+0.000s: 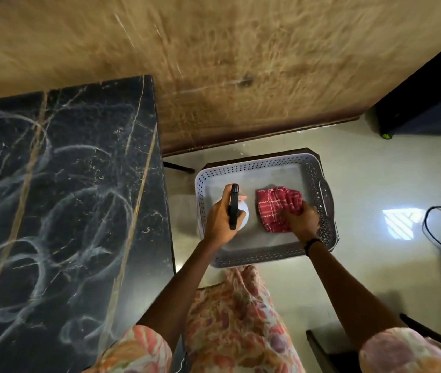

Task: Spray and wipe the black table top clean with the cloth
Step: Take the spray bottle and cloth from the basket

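Observation:
The black marbled table top [60, 205] fills the left side, streaked with whitish swirl marks. To its right a white perforated basket [254, 164] stands on a low dark stool. Inside the basket my left hand [220, 220] is wrapped around a white spray bottle [243, 215] with a black trigger head. My right hand [301, 219] grips a crumpled red checked cloth [275, 205] that lies on the basket floor. The bottle's body is mostly hidden under my hand.
A brown textured wall [240, 63] runs behind the table and basket. A dark cabinet [429, 103] stands at the upper right. A black cable [440, 232] lies on the pale floor at right. Dark furniture [329, 348] sits at the lower right.

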{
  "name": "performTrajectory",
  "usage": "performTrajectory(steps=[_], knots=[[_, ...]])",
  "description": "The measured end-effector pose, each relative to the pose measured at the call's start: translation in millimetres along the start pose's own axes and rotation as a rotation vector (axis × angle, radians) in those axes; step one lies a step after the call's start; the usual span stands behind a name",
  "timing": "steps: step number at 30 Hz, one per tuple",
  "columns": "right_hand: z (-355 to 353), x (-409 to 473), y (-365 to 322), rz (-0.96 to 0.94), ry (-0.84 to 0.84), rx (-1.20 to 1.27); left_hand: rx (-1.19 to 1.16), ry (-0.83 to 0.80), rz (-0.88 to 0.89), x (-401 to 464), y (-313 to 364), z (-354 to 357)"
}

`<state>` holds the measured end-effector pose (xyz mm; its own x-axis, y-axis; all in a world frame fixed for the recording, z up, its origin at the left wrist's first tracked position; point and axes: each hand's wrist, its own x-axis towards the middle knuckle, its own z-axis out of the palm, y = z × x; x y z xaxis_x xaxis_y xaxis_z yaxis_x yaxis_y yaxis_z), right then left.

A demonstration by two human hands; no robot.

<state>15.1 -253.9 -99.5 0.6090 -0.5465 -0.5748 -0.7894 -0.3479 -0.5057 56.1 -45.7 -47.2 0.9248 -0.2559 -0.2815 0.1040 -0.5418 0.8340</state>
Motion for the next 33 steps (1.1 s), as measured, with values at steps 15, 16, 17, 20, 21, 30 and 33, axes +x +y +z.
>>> performTrajectory(steps=[15,16,17,20,21,30,33], knots=[[-50.3,-166.2,-77.1,-0.182,-0.163,0.608,-0.403,0.276,0.238,-127.8,87.3,-158.8],[-49.2,-185.7,-84.3,-0.215,-0.188,0.616,-0.445,0.295,0.233,-143.4,87.1,-176.3],[-44.4,-207.9,-92.4,-0.243,-0.219,0.612,-0.484,0.317,0.228,-161.8,84.1,-197.4],[-10.2,-280.1,-117.4,-0.29,-0.32,0.56,-0.581,0.367,0.185,-218.2,54.3,-260.5],[3.6,-302.0,-123.6,-0.295,-0.346,0.543,-0.606,0.359,0.17,-233.2,42.4,-276.5],[224.8,-458.3,-165.7,-0.269,-0.521,0.358,-0.286,0.252,0.022,-372.2,-97.1,-422.7],[281.8,-491.1,-182.3,-0.31,-0.583,0.247,-0.204,0.231,-0.062,-402.8,-134.4,-451.6]])
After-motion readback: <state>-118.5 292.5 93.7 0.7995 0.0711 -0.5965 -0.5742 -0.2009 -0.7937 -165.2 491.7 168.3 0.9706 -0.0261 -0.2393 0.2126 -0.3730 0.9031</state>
